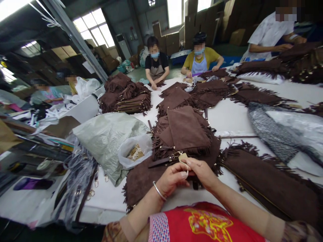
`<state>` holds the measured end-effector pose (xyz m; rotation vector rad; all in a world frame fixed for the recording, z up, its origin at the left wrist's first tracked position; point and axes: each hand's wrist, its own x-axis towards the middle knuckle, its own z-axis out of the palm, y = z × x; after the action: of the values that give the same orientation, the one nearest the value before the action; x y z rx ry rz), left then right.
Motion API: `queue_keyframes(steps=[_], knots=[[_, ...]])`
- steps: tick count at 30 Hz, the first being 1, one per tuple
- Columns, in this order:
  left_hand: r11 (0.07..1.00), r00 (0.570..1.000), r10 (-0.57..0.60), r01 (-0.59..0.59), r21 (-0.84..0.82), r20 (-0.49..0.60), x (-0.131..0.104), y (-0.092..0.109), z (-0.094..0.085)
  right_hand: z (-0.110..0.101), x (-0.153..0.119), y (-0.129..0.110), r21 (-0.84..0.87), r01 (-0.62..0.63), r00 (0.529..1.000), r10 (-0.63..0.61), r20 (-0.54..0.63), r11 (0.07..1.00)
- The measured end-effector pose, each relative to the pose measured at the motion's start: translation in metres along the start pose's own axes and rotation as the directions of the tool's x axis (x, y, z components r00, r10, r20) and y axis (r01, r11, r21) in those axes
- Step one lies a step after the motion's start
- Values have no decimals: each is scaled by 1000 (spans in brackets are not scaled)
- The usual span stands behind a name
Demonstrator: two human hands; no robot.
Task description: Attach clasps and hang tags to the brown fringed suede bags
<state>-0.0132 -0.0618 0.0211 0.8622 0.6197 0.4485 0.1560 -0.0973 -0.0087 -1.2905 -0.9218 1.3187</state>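
A small tan hang tag [183, 157] is at the fingertips of my right hand [202, 170], which pinches it between thumb and fingers. From the tag a thin white string [187, 168] loops down to my left hand [174, 178], closed on it with bent fingers. Just beyond both hands, a dark brown fringed bag [188, 129] tops a pile of similar bags. Its brown strap [161, 162] with metal clasps lies close to the tag. Whether the string passes through the clasp is hard to see.
Left of the pile stands a white plastic bag [135, 153] of tags and strings, beside a grey plastic sheet [111, 134]. A long brown fringed bag [267, 181] lies at right. Stacked bags [132, 101] stand farther back. Several co-workers sit or stand around the table.
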Motion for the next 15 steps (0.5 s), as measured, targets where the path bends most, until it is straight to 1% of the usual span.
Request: queue_keyframes(steps=[2, 3, 5, 6, 7, 8, 9, 10, 11, 12, 13, 14, 15], knots=[[998, 998, 17, -14, 59, -59, 4, -1, 1, -1, -4, -3, -54, 54, 995, -50, 86, 997], [993, 994, 33, -21, 119, -103, 6, 0, 0, -3, -5, -4, -82, 88, 989, -77, 128, 993], [953, 976, 90, -27, 303, -197, 9, 4, -5, -9, -6, -4, -126, 131, 974, -104, 201, 983], [911, 961, 129, -18, 412, -243, 10, 7, -7, -12, -5, -4, -119, 127, 975, -103, 195, 985], [856, 945, 164, 6, 517, -282, 10, 12, -10, -16, -3, -5, -82, 107, 985, -94, 147, 991], [798, 930, 192, 37, 602, -312, 9, 17, -12, -19, 1, -5, -15, 73, 996, -73, 50, 997], [751, 925, 204, 62, 657, -321, 7, 23, -12, -22, 5, -6, 65, 39, 997, -34, -73, 997], [731, 934, 190, 71, 678, -303, 3, 29, -11, -24, 10, -8, 141, 13, 981, 14, -192, 990], [738, 954, 156, 60, 672, -256, -3, 35, -8, -24, 16, -11, 200, -9, 959, 65, -275, 980], [759, 976, 113, 36, 650, -187, -10, 41, -2, -24, 21, -15, 241, -36, 945, 111, -308, 970], [780, 991, 82, 2, 626, -105, -18, 46, 6, -22, 26, -19, 270, -67, 943, 150, -297, 960], [787, 997, 68, -39, 616, -24, -25, 50, 15, -19, 30, -24, 291, -98, 950, 177, -258, 952], [774, 996, 73, -87, 627, 48, -31, 54, 27, -15, 33, -29, 305, -125, 960, 193, -204, 944]])
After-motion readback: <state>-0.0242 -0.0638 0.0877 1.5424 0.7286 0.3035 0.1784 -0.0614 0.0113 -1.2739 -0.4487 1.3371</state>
